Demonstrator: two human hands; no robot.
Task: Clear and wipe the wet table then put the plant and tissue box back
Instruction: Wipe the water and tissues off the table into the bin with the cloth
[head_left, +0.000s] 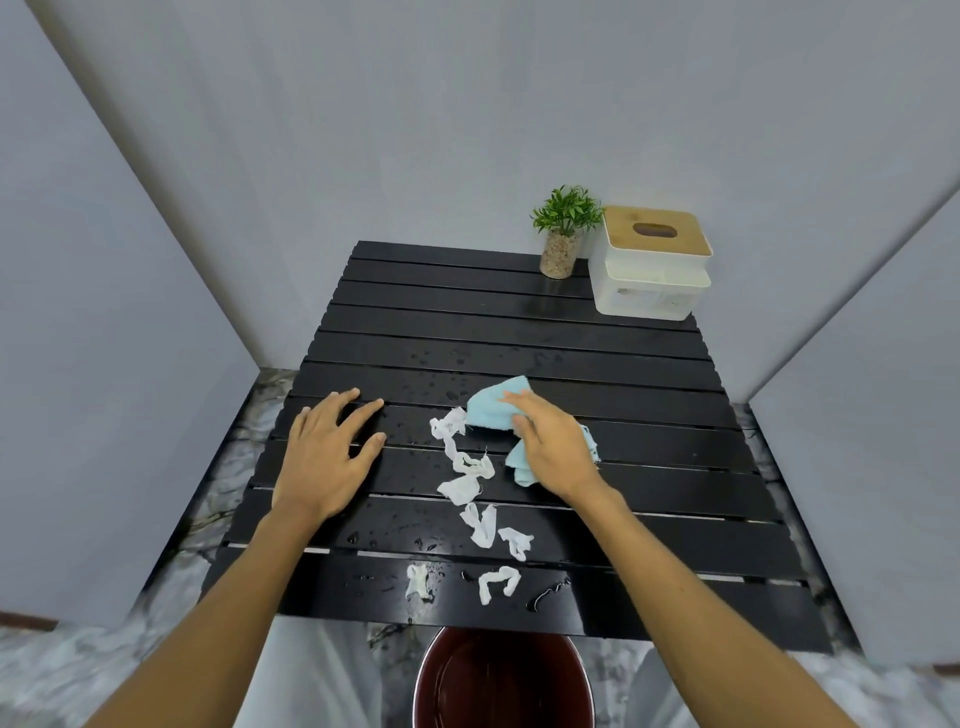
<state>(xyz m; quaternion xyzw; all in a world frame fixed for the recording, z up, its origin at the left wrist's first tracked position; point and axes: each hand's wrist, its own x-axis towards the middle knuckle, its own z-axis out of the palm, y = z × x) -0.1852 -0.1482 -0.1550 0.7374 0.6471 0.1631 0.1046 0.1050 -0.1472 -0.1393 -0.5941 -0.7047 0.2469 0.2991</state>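
A black slatted table carries water drops and several wet white tissue scraps strewn down its middle. My right hand presses on a light blue cloth just right of the scraps, fingers curled over it. Flat on the slats to the left lies my left hand, fingers spread and holding nothing. At the far right corner stand a small green plant in a pebble-filled glass and a white tissue box with a wooden lid.
A dark red bucket sits on the floor under the table's near edge. Grey walls close in behind and on both sides. Marbled floor shows around the table.
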